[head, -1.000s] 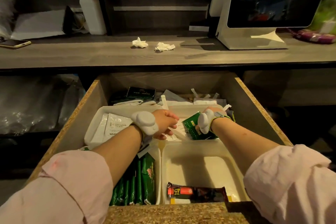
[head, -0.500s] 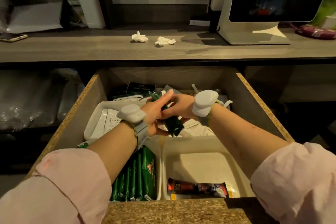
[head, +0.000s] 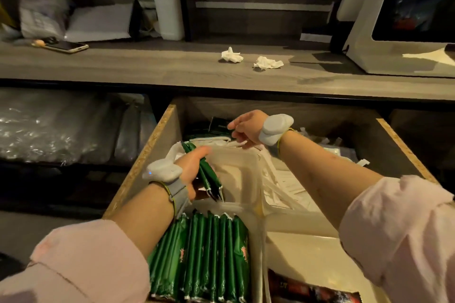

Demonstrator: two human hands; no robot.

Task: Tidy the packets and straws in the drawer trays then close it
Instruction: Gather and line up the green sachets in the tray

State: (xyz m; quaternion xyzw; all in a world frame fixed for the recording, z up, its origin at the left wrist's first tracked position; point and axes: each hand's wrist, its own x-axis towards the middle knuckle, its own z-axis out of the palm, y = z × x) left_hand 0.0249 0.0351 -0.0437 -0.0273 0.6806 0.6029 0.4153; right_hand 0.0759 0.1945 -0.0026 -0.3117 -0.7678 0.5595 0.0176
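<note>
The wooden drawer [head: 406,145] stands pulled out below the counter, with white trays inside. My left hand [head: 192,170] grips a small bundle of green packets [head: 209,179] above the far-left tray [head: 241,162]. Just below it, the near-left tray holds a row of upright green packets [head: 204,258]. My right hand [head: 246,129] hovers over the back of the drawer with fingers apart, holding nothing. White paper-wrapped straws [head: 283,184] lie heaped in the far-right tray. A dark red packet [head: 312,290] lies in the near-right tray [head: 307,248].
On the counter [head: 147,66] lie two crumpled tissues [head: 231,55], a phone [head: 64,45] at left, a white bottle [head: 168,12] and a white screen terminal [head: 394,19] at right. Dark packets [head: 219,125] sit at the drawer's back. Plastic-wrapped goods [head: 49,130] fill the left shelf.
Both hands lifted the green packets from the far-right tray. Now my left hand alone carries them down and left, while my right hand has let go and moved toward the drawer's back.
</note>
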